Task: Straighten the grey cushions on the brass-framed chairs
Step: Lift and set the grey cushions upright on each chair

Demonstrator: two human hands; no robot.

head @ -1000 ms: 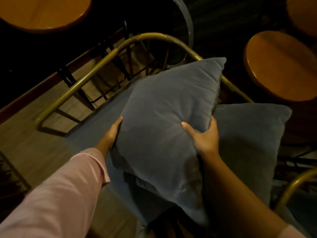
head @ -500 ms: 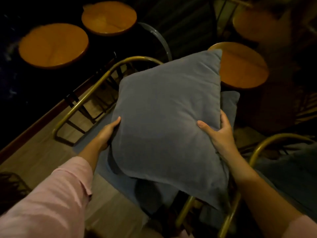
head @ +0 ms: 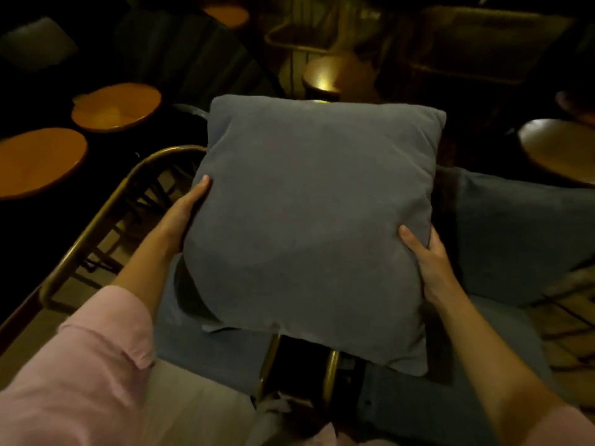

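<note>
A square grey cushion [head: 309,226] fills the middle of the view, held up off the seats and facing me squarely. My left hand [head: 186,210] grips its left edge and my right hand [head: 425,255] grips its lower right edge. Below it lies a grey seat pad [head: 199,342] inside a curved brass chair frame [head: 106,214] on the left. A second grey cushion [head: 515,236] leans on the neighbouring chair to the right, partly hidden behind the held one. Two brass frame bars [head: 331,371] meet under the cushion's bottom edge.
Round wooden tables stand around: two at the left [head: 38,162] [head: 116,106], one at the back [head: 335,75] and one at the right edge [head: 560,149]. More brass-framed furniture [head: 299,37] shows dimly at the back. The room is dark.
The cushion has been lifted off the left chair, turned from a diamond tilt to square, and carried right over the gap between the two chairs. My view has swung up and right.
</note>
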